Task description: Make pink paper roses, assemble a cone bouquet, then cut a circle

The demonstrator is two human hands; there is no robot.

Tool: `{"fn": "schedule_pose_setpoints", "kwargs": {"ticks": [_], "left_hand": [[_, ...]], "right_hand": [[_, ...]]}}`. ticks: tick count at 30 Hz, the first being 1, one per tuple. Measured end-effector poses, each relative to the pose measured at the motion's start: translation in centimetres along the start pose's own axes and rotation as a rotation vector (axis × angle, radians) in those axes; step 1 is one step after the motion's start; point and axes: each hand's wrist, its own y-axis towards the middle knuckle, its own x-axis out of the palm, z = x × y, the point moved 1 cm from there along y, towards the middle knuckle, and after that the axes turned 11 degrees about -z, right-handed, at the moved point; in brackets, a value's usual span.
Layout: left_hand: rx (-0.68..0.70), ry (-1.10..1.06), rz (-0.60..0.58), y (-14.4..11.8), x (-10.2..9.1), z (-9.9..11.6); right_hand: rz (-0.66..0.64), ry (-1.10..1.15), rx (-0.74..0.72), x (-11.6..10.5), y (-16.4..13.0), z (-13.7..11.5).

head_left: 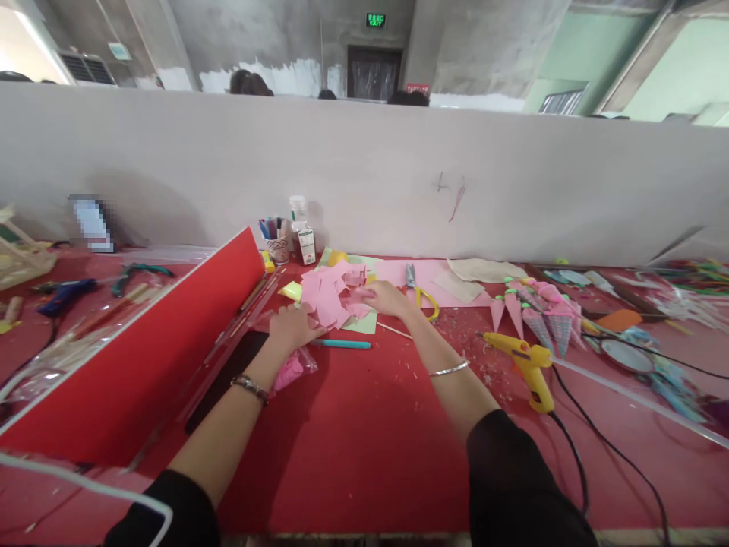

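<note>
A loose pile of pink paper pieces (327, 292) lies on green paper (364, 325) near the middle of the table. My left hand (293, 328) rests at the pile's left edge, its thumb spread away from the fingers. At the right edge of the pile, my right hand (388, 298) has its fingers closed on a pink paper piece (358, 304); the fingertips are partly hidden. Just below the pile lies a teal pen (345, 344). A clear bag with bright pink material (291, 371) sits under my left wrist.
Yellow-handled scissors (424, 296) lie behind my right hand. A yellow glue gun (527, 365) with a black cord lies to the right, near several pink cones (547, 308). A red board (142, 357) stands on the left. A pen cup (278, 245) and bottle (299, 216) stand behind.
</note>
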Motion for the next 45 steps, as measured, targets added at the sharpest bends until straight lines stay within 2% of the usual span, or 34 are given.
{"fn": "schedule_pose_setpoints", "kwargs": {"ticks": [4, 7, 11, 14, 20, 21, 25, 27, 33, 38, 41, 43, 45], "left_hand": [[0.022, 0.051, 0.019, 0.2, 0.0, 0.0], [0.038, 0.066, 0.009, 0.2, -0.4, 0.2], [0.060, 0.054, 0.018, 0.5, -0.8, 0.3], [0.097, 0.012, 0.037, 1.3, -0.7, 0.0], [0.179, -0.177, 0.078, 3.9, -0.4, 0.0], [0.204, -0.224, 0.085, 4.3, -0.5, 0.1], [0.337, -0.433, 0.119, 5.6, -1.2, 0.3], [0.390, -0.537, 0.131, 6.1, -1.3, 0.2], [0.410, -0.733, 0.168, 7.3, -0.4, -0.2], [0.374, -0.674, 0.180, 6.8, -0.3, -1.6], [0.337, -0.485, 0.222, 6.4, -0.5, -3.3], [0.287, -0.303, 0.277, 6.2, -0.6, -4.4], [0.224, -0.196, 0.272, 6.2, -0.6, -5.2]], "right_hand": [[0.164, 0.020, 0.057, -1.8, 1.8, 0.0], [0.207, 0.039, 0.087, -1.5, 3.8, -0.3], [0.077, 0.056, 0.084, 0.6, 5.7, -0.9], [0.015, 0.056, 0.025, 1.7, 5.9, -1.6], [-0.169, -0.081, -0.248, 3.0, 5.6, -3.3], [-0.164, -0.094, -0.257, 3.2, 5.6, -3.4], [0.017, -0.065, -0.201, 3.8, 6.2, -3.2], [0.068, -0.052, -0.181, 3.8, 6.6, -2.9], [0.143, -0.030, -0.121, 3.3, 7.4, -2.4], [0.155, -0.034, -0.107, 2.7, 7.0, -2.2], [0.156, -0.059, -0.116, 2.5, 6.0, -2.7], [0.147, -0.119, -0.188, 2.6, 5.2, -3.5], [0.097, -0.201, -0.311, 3.1, 4.5, -4.6]]}}
